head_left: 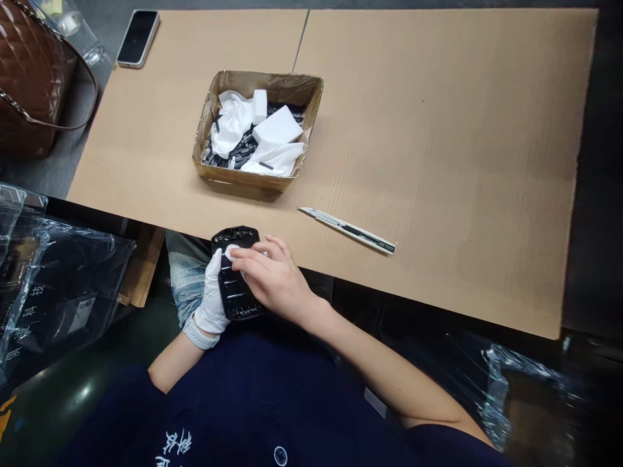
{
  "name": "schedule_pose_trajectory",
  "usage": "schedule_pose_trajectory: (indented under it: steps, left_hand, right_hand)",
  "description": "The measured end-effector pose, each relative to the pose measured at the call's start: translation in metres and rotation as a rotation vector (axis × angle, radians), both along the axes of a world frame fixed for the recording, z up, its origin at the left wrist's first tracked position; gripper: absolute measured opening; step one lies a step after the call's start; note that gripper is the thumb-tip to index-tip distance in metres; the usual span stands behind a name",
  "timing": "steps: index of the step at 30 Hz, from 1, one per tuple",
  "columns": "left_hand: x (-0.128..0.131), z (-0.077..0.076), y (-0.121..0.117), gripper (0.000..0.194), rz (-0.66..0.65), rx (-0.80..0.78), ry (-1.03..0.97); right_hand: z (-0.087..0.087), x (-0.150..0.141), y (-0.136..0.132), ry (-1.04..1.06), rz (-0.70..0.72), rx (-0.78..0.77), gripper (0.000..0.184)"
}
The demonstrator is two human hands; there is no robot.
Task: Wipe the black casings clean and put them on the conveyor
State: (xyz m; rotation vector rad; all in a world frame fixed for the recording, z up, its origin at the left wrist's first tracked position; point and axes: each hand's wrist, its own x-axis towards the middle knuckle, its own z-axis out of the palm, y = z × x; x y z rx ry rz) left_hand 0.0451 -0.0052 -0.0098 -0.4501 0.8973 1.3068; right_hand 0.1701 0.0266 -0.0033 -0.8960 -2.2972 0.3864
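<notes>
My left hand, in a white glove with a pale band at the wrist, grips the left side of a black plastic housing. The housing is held over my lap, just off the table's near edge, its ribbed face up. My bare right hand lies over its upper right part, fingers bent together around a small white cloth pressed on that face. Those fingers hide part of the cloth and the housing. Beyond my right hand, a utility knife rests on the cardboard, blade tip pointing left.
A cardboard-covered table spans the view. On it stand an open box with black scraps, white cloths and foam blocks, and a phone at the far left corner. A brown quilted bag and plastic-wrapped goods are at left.
</notes>
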Motion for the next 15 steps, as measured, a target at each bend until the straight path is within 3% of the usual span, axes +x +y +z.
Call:
schedule_pose_trajectory:
  steps: [15]
  left_hand:
    - [0.004,0.011,0.007,0.033,0.001,0.072,0.0]
  right_hand:
    - [-0.003,0.003,0.003,-0.031,-0.004,-0.074,0.024]
